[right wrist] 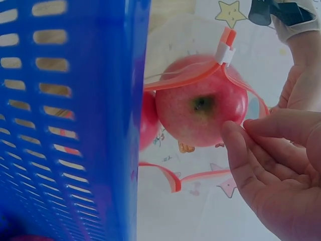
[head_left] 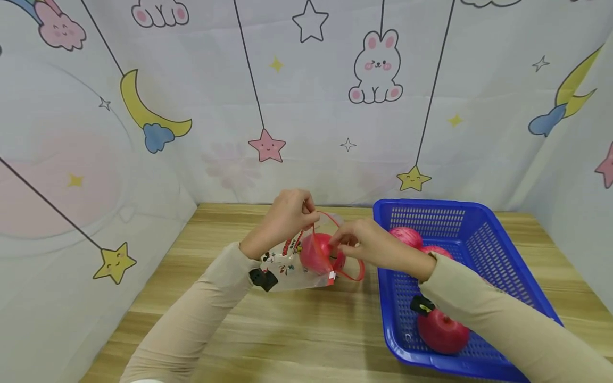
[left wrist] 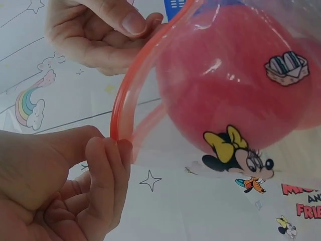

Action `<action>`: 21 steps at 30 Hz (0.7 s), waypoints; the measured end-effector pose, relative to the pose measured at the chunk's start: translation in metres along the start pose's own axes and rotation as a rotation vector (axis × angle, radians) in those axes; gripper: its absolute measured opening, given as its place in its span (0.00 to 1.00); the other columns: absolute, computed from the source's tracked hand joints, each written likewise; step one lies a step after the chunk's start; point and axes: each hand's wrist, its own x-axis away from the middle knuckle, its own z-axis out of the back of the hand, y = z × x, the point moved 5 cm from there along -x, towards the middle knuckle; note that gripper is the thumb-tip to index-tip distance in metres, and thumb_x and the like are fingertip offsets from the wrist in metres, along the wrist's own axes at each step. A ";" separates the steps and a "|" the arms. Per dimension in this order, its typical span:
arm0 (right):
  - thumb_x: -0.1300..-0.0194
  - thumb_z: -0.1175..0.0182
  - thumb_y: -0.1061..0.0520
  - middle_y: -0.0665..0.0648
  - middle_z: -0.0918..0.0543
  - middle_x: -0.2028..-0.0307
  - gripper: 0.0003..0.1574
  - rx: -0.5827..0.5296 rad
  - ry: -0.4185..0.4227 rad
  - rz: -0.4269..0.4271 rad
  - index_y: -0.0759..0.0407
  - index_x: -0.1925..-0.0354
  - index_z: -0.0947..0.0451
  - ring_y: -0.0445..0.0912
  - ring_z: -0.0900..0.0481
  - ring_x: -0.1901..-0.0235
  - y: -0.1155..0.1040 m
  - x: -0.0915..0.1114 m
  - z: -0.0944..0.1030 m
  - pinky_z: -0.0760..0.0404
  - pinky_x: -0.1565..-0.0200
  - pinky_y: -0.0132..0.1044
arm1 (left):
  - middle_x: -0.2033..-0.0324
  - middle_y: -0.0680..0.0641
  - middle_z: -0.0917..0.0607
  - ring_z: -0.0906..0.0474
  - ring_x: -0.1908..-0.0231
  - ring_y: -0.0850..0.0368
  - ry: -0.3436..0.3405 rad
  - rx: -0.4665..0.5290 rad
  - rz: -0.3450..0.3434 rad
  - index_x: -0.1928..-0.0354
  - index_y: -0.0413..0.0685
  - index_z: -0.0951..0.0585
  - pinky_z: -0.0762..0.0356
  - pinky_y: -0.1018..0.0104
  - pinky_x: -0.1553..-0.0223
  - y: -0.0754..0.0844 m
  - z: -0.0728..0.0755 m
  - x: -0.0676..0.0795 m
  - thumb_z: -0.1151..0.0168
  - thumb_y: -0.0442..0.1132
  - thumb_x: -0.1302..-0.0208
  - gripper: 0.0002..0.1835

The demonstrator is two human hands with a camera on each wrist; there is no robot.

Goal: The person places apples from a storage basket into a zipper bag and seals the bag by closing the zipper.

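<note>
A clear zip bag [head_left: 282, 268] with cartoon prints and a red zip edge lies on the table with its mouth spread toward the basket. My left hand [head_left: 293, 215] pinches the red edge between thumb and fingers, as the left wrist view shows close up. Inside the bag sits a red apple [right wrist: 200, 103], stem end facing the opening, and a second apple [right wrist: 148, 120] shows beside it. My right hand [head_left: 359, 242] is at the bag's mouth, fingers loosely bent, fingertips right at the first apple's side. A white slider [right wrist: 224, 52] sits on the zip.
To the right stands a blue perforated basket [head_left: 390, 340], its left wall close beside the bag. Several apples lie in it, one red apple [head_left: 442, 331] near the front under my right forearm. Behind the wooden table [head_left: 287, 340] hangs a white printed cloth [head_left: 316, 101].
</note>
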 end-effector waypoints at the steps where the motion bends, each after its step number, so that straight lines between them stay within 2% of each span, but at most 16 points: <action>1: 0.37 0.38 0.71 0.55 0.13 0.63 0.10 -0.003 0.001 0.004 0.65 0.57 0.15 0.41 0.19 0.66 0.000 0.000 0.000 0.21 0.68 0.33 | 0.81 0.50 0.17 0.21 0.81 0.61 -0.001 -0.001 0.002 0.71 0.40 0.21 0.25 0.71 0.78 0.000 0.001 0.000 0.37 0.29 0.37 0.05; 9: 0.37 0.38 0.72 0.56 0.13 0.63 0.11 0.008 -0.009 0.051 0.65 0.58 0.14 0.41 0.19 0.67 0.000 -0.002 -0.002 0.20 0.68 0.32 | 0.82 0.50 0.18 0.21 0.81 0.58 0.003 -0.008 0.013 0.71 0.40 0.22 0.29 0.71 0.80 0.003 0.008 0.003 0.37 0.29 0.37 0.06; 16: 0.38 0.37 0.71 0.56 0.13 0.64 0.09 0.034 0.054 0.054 0.65 0.60 0.15 0.43 0.19 0.66 -0.004 0.000 0.006 0.18 0.63 0.38 | 0.80 0.47 0.16 0.19 0.80 0.58 0.017 0.001 0.016 0.71 0.40 0.22 0.27 0.70 0.79 0.003 0.015 0.003 0.38 0.29 0.37 0.05; 21: 0.37 0.38 0.71 0.51 0.13 0.66 0.09 0.021 0.098 0.059 0.64 0.60 0.14 0.41 0.17 0.66 -0.002 0.006 0.015 0.17 0.63 0.36 | 0.83 0.50 0.18 0.20 0.81 0.57 0.046 -0.017 -0.001 0.73 0.40 0.22 0.29 0.69 0.79 0.003 0.019 0.003 0.38 0.29 0.38 0.06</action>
